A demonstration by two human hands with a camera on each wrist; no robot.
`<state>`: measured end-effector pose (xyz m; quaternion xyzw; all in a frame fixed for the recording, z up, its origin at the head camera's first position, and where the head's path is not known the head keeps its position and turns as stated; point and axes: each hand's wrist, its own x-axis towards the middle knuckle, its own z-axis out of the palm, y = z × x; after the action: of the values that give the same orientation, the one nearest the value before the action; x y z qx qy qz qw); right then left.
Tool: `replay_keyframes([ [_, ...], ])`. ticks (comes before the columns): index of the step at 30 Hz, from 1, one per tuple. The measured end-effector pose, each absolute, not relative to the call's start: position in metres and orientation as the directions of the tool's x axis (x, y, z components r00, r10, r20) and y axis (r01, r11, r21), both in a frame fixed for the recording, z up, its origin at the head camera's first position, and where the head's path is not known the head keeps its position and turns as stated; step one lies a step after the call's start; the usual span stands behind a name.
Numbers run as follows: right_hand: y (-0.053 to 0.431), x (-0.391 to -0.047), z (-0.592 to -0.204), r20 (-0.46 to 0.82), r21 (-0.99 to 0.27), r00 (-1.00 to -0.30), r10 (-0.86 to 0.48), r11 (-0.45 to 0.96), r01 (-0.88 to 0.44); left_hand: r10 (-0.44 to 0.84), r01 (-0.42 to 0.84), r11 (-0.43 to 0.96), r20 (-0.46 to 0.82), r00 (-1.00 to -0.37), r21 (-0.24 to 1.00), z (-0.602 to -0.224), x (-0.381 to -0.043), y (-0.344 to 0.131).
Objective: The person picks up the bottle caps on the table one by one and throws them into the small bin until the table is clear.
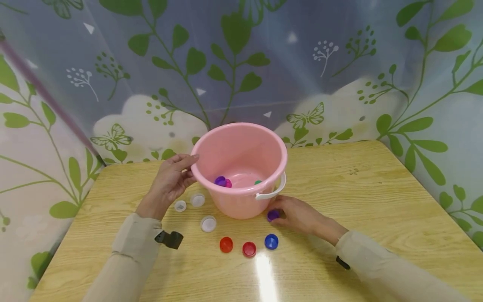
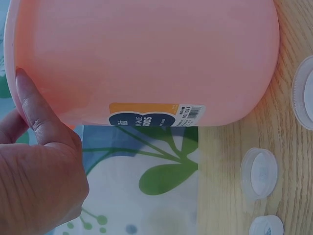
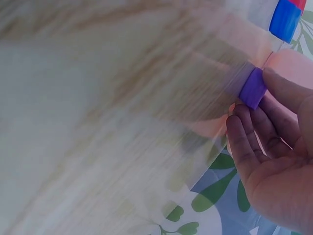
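Note:
A pink bucket with a white handle stands upright at the middle of the table. My left hand grips its rim at the left, thumb on top and fingers lower down the outside. By the bucket's lower right side, my right hand pinches a purple bottle cap between thumb and fingers, at the tabletop. Inside the bucket lie a purple cap, a pink cap and a green piece, partly hidden by the near rim.
In front of the bucket lie an orange-red cap, a red cap and a blue cap. Three white caps, one of them nearest me, lie to its left. A leaf-patterned cloth hangs behind the wooden table.

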<state>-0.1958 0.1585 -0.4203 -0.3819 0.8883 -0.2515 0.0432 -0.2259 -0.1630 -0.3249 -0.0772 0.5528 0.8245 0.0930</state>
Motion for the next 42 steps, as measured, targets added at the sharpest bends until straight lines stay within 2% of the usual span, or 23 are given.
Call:
replay_keyframes([
  [8,0.161,-0.195,-0.418,0.083,-0.463,-0.719,-0.69,0.612,-0.641,0.072,-0.239,-0.374,-0.23,-0.971,0.896,-0.324,-0.227,-0.162],
  [16,0.174,-0.195,-0.411,0.066,-0.484,-0.784,-0.617,0.668,-0.566,0.073,-0.243,-0.37,-0.232,-0.97,0.897,-0.324,-0.227,-0.162],
  [22,0.19,-0.198,-0.401,0.07,-0.52,-0.806,-0.588,0.668,-0.532,0.068,-0.243,-0.361,-0.234,-0.97,0.9,-0.324,-0.227,-0.162],
  [30,0.209,-0.205,-0.382,0.08,-0.509,-0.831,-0.55,0.695,-0.509,0.066,-0.246,-0.359,-0.238,-0.969,0.901,-0.325,-0.227,-0.162],
  [42,0.227,-0.228,-0.337,0.179,-0.499,-0.875,-0.451,0.725,-0.475,0.06,-0.254,-0.342,-0.248,-0.967,0.905,-0.323,-0.227,-0.163],
])
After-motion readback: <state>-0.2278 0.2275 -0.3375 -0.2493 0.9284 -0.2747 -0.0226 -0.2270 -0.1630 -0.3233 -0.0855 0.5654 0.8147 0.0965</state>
